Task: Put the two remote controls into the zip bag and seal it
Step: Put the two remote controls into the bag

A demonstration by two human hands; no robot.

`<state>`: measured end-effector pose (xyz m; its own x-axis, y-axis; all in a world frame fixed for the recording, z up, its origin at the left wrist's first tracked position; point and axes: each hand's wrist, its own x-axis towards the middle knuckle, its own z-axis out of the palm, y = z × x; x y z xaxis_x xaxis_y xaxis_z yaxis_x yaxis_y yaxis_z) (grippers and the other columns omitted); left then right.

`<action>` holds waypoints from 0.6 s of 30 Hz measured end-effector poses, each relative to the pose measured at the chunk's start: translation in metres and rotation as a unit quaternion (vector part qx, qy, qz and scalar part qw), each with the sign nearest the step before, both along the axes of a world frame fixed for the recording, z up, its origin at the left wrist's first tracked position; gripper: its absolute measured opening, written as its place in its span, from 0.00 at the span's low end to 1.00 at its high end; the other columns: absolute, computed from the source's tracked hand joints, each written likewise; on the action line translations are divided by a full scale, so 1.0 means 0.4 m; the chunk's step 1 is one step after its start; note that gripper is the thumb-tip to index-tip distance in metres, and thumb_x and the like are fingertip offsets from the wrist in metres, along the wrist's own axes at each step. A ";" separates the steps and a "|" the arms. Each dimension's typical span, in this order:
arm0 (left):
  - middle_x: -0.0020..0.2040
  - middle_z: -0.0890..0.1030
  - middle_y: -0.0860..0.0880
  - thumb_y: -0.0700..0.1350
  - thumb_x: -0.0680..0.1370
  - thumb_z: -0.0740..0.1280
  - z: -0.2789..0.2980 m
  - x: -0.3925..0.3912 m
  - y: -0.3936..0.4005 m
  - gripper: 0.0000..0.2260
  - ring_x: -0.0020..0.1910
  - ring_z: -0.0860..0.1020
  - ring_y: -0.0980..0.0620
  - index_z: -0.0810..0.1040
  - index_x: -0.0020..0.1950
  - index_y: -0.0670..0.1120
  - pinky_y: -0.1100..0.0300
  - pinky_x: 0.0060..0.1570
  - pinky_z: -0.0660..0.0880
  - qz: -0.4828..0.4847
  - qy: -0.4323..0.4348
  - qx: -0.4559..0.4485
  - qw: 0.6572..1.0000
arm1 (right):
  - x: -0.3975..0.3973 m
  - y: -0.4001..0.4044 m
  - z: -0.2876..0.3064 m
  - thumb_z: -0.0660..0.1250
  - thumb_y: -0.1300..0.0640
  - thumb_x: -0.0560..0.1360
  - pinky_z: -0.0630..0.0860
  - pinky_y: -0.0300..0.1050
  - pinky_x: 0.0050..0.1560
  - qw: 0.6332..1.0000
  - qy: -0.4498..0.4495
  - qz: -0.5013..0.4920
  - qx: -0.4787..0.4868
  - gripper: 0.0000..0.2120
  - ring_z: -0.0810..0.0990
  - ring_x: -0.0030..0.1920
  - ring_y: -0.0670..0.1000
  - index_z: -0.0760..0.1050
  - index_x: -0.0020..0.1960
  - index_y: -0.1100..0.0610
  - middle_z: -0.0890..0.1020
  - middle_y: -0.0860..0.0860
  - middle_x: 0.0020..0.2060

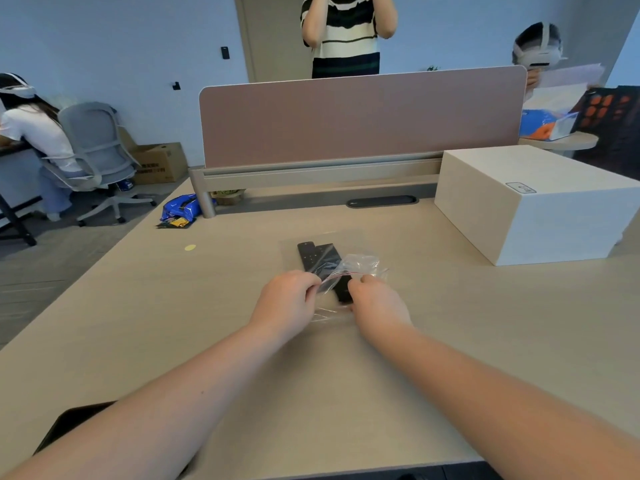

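A: Starting at the near edge of the desk [138, 323], what are we doing with our hands?

B: We are reaching both forearms out toward the middle of the desk. Our left hand [287, 301] is pinching one end of the zip bag [349, 268] mouth between thumb and curled fingers. Our right hand [375, 301] is pinching the other end, fingers pressed together on the plastic.

A: Where is the seal?

B: The red zip line is running between our two pinches, slanted and slack. It appears not yet closed, though we cannot tell for certain through the creased film.

A: How are we closing it well?

B: We are advising this sequence: pull the mouth taut, lay the two strips one on the other, then press along the line from one end to the other. Slack film is likely to leave a gap.

A: And what is the bag holding?

B: The two remote controls [317, 256] are lying side by side under the clear film, their far ends pointing toward the desk's far edge. One near end is showing dark between our hands; whether it is fully past the mouth we cannot tell.

A: Beyond that?

B: A white box [533, 202] is sitting at the far right corner.
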<state>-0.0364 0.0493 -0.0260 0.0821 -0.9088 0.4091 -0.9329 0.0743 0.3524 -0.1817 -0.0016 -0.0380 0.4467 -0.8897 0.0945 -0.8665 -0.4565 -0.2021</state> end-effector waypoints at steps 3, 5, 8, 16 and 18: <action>0.43 0.84 0.45 0.40 0.76 0.63 -0.001 -0.002 -0.003 0.07 0.45 0.78 0.42 0.82 0.45 0.44 0.50 0.43 0.76 -0.004 0.002 -0.003 1.000 | 0.003 0.000 0.008 0.57 0.72 0.73 0.73 0.50 0.46 1.000 0.022 0.008 0.001 0.14 0.76 0.55 0.60 0.71 0.56 0.61 0.76 0.59 0.55; 0.43 0.84 0.45 0.40 0.76 0.64 -0.003 0.001 -0.005 0.07 0.44 0.78 0.42 0.82 0.45 0.44 0.49 0.43 0.76 -0.007 0.002 -0.006 1.000 | 0.009 -0.003 0.015 0.57 0.72 0.73 0.73 0.50 0.45 0.999 0.036 0.009 0.002 0.15 0.78 0.55 0.60 0.72 0.56 0.61 0.77 0.58 0.56; 0.43 0.84 0.45 0.40 0.76 0.63 -0.006 0.010 -0.004 0.07 0.45 0.78 0.42 0.82 0.46 0.44 0.50 0.43 0.76 -0.005 0.000 -0.001 1.000 | 0.018 -0.016 0.019 0.57 0.72 0.74 0.75 0.50 0.46 0.999 0.047 0.002 -0.009 0.16 0.79 0.55 0.60 0.72 0.57 0.60 0.78 0.57 0.56; 0.47 0.84 0.46 0.41 0.77 0.64 -0.012 0.022 -0.005 0.08 0.48 0.79 0.43 0.82 0.49 0.45 0.54 0.45 0.73 0.000 -0.005 0.008 1.000 | 0.052 -0.069 -0.002 0.58 0.71 0.74 0.77 0.48 0.46 0.999 0.032 -0.001 -0.038 0.16 0.80 0.54 0.58 0.74 0.56 0.57 0.81 0.55 0.54; 0.45 0.85 0.48 0.45 0.77 0.65 -0.012 0.021 0.001 0.07 0.46 0.79 0.44 0.82 0.49 0.47 0.53 0.44 0.75 -0.002 0.006 0.003 1.000 | 0.049 -0.070 -0.009 0.57 0.70 0.74 0.77 0.49 0.46 0.999 0.026 0.007 -0.037 0.16 0.79 0.55 0.58 0.74 0.57 0.57 0.80 0.55 0.55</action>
<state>-0.0281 0.0497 -0.0310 0.0829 -0.9120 0.4018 -0.9282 0.0761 0.3642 -0.1622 -0.0297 -0.0416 0.4660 -0.8742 0.1363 -0.8679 -0.4816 -0.1214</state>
